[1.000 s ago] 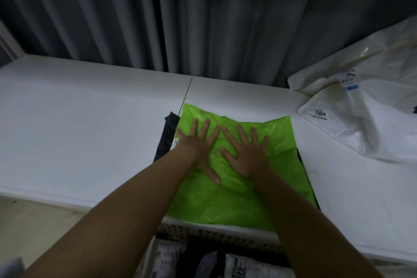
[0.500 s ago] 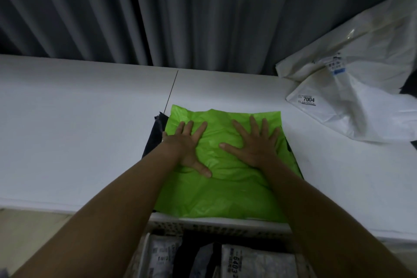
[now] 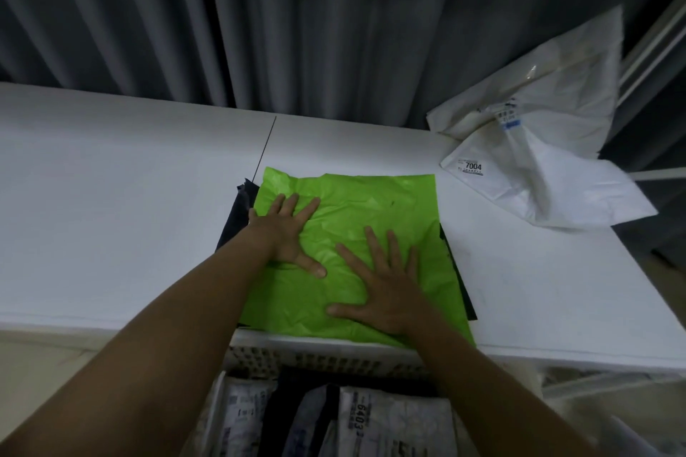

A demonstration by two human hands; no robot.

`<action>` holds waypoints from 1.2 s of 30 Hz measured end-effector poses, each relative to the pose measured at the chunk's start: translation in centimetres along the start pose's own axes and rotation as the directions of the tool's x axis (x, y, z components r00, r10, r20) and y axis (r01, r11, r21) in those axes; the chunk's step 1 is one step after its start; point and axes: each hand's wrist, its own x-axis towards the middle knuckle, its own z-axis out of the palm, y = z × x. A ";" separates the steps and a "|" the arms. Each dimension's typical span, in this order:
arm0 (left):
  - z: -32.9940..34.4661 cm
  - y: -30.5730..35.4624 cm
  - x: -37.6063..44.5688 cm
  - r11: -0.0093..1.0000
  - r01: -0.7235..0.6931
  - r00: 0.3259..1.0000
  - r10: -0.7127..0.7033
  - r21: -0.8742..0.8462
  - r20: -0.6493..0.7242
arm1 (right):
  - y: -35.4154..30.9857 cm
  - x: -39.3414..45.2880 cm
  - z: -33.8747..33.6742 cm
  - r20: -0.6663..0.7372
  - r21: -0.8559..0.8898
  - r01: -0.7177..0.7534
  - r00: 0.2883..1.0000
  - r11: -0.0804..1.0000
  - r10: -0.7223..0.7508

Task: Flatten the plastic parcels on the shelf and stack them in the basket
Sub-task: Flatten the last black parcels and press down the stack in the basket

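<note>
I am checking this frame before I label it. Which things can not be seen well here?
Head view only:
- Black parcel: mostly hidden under the bright green plastic parcel.
- White perforated plastic basket: cut off by the bottom edge and crossed by both arms.
- White plastic parcels marked 7004: the small label print is unreadable.

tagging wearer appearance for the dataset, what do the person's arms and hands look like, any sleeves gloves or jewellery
Both forearms are bare as far as the frame shows; no sleeves in view. The left hand and right hand wear no gloves, and no rings, watch or wristbands show.
</note>
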 end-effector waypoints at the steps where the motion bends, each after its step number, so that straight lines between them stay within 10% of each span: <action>1: 0.0 0.0 0.0 1.000 0.000 1.000 0.000 0.002 -0.002 | 0.1 0.1 0.3 -0.034 -0.010 -0.004 0.999 1.000 0.003; 9: 1.1 0.2 -1.0 0.999 0.037 0.991 -0.036 0.003 -0.129 | 0.1 0.0 -1.4 -0.101 0.139 -0.017 0.994 0.990 0.032; 13: 1.8 -0.7 -3.0 0.931 0.201 0.865 -0.314 -0.304 -0.390 | 2.7 0.6 -3.8 -0.533 0.281 -0.243 0.766 0.929 0.361; 18: 3.2 -2.2 -5.2 0.668 0.425 0.719 -0.659 -0.611 -0.221 | 4.7 -0.3 -4.8 -0.021 0.407 -0.606 0.742 0.684 0.670; 36: 9.8 0.8 -17.9 0.595 0.145 0.861 -0.469 -0.791 -0.194 | -0.8 -19.1 0.6 -0.056 0.847 -0.350 0.689 0.399 0.723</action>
